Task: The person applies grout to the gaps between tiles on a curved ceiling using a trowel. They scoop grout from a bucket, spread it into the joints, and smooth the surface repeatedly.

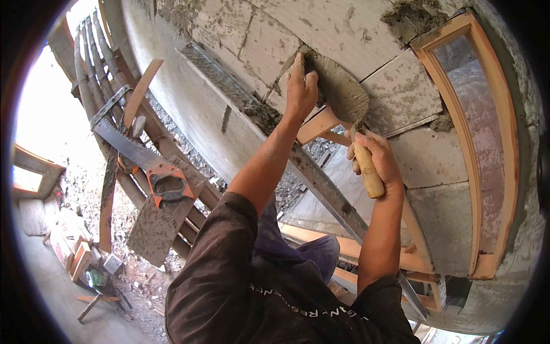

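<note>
Right hand point(379, 156) closed around pale wooden handle of mortar-laden steel trowel point(342, 97), blade tilted against grey block wall point(401, 92) feeding a joint; left hand point(302, 86) fingers pressing wet grey mortar point(321, 64) into gap, gripping nothing.

Your left arm stretches up and forward, nearly straight, elbow slightly bent, and your left hand point(302, 86) presses flat with fingers together, pointing upward. Your right forearm rises almost vertically; your right hand point(375, 157) is curled into a tight fist, thumb wrapped over, knuckles facing right.
</note>
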### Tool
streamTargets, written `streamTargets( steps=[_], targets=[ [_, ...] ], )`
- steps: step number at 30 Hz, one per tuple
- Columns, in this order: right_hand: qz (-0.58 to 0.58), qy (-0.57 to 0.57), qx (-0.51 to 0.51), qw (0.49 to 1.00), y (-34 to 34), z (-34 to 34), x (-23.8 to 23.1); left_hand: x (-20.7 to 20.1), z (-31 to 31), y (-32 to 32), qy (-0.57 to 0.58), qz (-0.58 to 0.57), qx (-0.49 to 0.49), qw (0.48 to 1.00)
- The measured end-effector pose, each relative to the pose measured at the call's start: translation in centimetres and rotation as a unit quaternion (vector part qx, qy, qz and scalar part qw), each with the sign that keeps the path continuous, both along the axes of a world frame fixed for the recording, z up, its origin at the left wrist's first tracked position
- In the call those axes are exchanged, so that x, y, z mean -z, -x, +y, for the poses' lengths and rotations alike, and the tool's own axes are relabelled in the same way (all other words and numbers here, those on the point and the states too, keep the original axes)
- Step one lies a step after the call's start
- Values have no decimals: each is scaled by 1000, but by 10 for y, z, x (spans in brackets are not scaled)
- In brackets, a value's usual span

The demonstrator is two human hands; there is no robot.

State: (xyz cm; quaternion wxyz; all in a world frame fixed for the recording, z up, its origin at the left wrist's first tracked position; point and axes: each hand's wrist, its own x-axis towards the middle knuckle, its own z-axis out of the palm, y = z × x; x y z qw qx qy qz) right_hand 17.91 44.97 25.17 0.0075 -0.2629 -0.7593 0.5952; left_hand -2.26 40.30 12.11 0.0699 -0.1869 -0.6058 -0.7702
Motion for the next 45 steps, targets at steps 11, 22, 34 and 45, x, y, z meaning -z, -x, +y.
streamTargets(
  steps=[11,22,34,45],
  targets=[
    [7,-135,-11,991,-21,-9,-16,-14,-7,-9,-59,-98,93,989],
    [-11,-214,-40,976,39,-23,-23,-9,10,-5,-93,-68,20,993],
    [-23,-255,-7,967,-3,-27,-21,-26,-6,-7,-235,-131,184,945],
    [-34,-263,-44,963,38,-35,-21,-25,-7,-4,-264,-157,212,928]
  ],
)
